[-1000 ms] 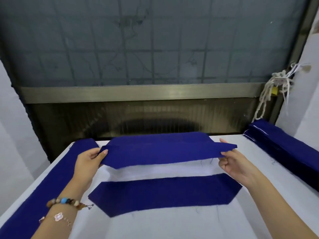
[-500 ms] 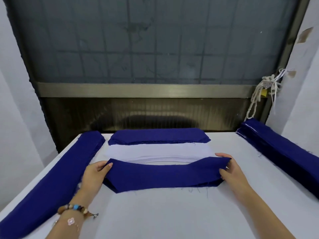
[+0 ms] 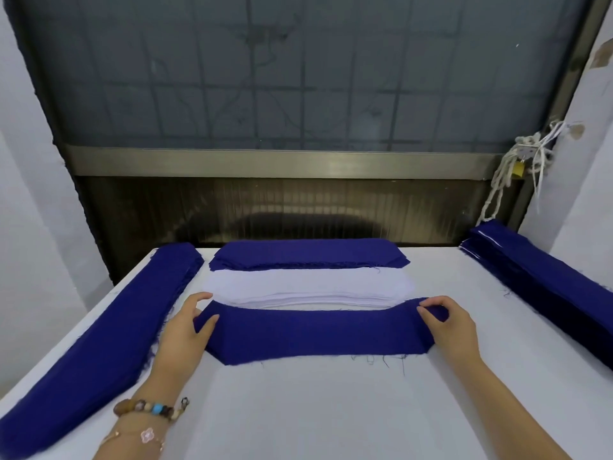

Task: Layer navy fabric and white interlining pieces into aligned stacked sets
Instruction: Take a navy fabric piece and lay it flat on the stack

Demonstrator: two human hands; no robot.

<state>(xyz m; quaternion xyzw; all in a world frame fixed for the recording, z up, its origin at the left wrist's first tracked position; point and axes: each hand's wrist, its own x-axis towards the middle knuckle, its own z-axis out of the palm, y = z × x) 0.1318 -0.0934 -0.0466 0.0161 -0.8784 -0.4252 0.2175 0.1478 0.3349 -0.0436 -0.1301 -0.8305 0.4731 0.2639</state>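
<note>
Starting at the far left, we've got a long navy stack [image 3: 99,343] running along the left edge of the table [image 3: 315,423], angled from the near corner up toward the back. Just beside it is our left hand [image 3: 184,330], with a beaded bracelet [image 3: 151,408] on the wrist. The thumb lies on top of the left end of the navy piece [image 3: 315,333] and the fingers curl round that end, so the hand has a grip on it, though the index finger sticks up a bit, clear of the cloth.

The navy piece itself is the one we're working with. It's laid across the middle of the table, nearest us, long side left to right, with angled corners and a few loose threads hanging off the near edge. Its far edge runs right up against the near edge of the white interlining stack [image 3: 308,285]; we can't tell if it overlaps. Behind the white one sits the far navy stack [image 3: 308,257], touching its back edge, close to the window [image 3: 298,78].

Moving on right, our right hand [image 3: 447,323] has its fingertips bunched and curled, pinching the right end of the navy piece, which is puckered up a little there.

Well apart from that, the right navy stack [image 3: 537,287] lies along the right edge of the table. Above its far end a rope [image 3: 497,190] hangs in a tangle with a brass padlock [image 3: 518,168] in it.
</note>
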